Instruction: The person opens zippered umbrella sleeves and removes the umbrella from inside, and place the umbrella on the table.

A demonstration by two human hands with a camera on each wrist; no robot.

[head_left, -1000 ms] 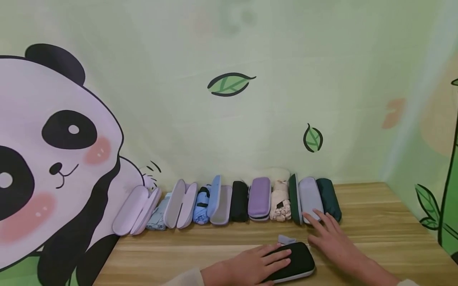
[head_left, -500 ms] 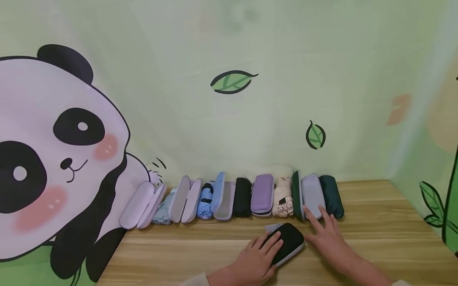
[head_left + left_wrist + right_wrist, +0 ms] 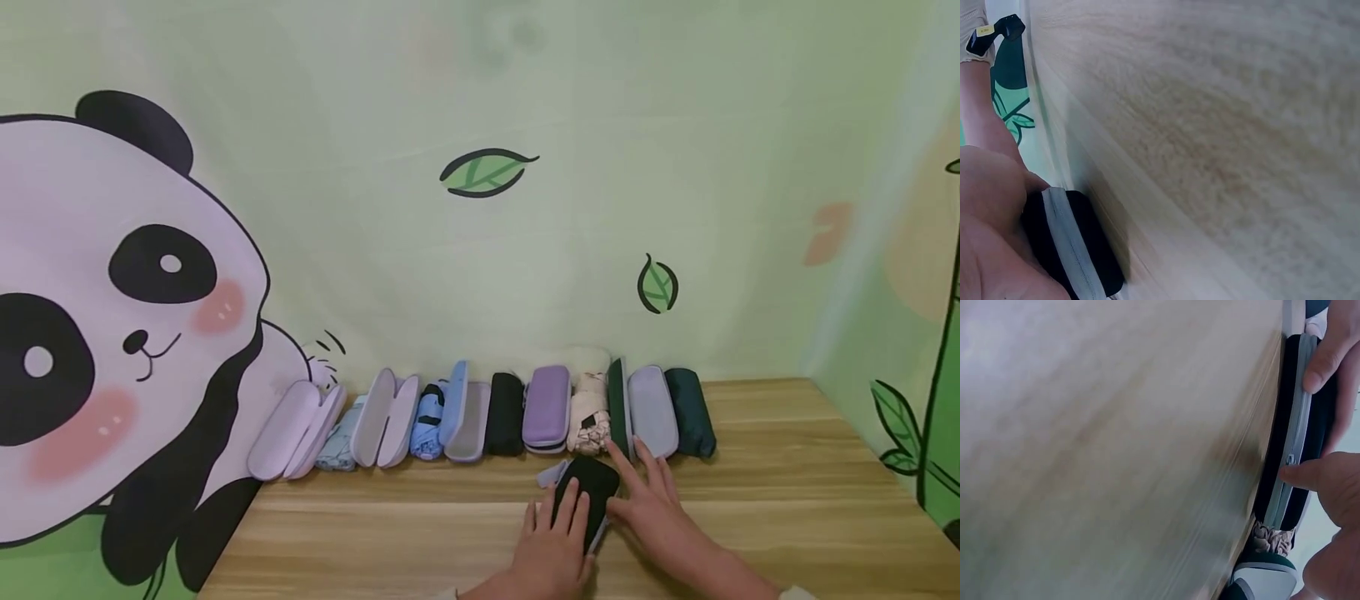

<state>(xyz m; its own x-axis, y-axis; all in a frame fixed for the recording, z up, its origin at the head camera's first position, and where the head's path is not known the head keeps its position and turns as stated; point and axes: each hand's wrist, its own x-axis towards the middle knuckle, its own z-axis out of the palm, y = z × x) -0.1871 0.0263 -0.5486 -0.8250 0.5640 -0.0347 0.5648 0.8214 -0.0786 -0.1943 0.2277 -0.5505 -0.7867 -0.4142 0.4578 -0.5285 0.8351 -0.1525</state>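
A black zip case point(image 3: 591, 479) with a grey zipper band point(image 3: 1297, 419) lies at a slant on the table, a small grey tab point(image 3: 552, 473) at its far left. My left hand point(image 3: 551, 542) grips it from above: the fingers spread over the top and left side, and the thumb point(image 3: 1315, 380) lies on the zipper side. To the right is my right hand point(image 3: 656, 517), fingers extended. Its thumb point(image 3: 1300, 475) touches the side by the zipper pull point(image 3: 1290, 459). The left palm hides the case's near end in the head view.
Along the wall stands a row of hard cases, among them a purple case point(image 3: 547, 406) and an opened lilac case point(image 3: 285, 429). Rolled fabric bundles stand between them, including a beige bundle point(image 3: 590, 412) and a dark green bundle point(image 3: 692, 412). The wooden table point(image 3: 360, 533) extends in front.
The black case has turned so its far end points more away from me, and has shifted left and away. My left hand turned with it; my right hand came left against its side.
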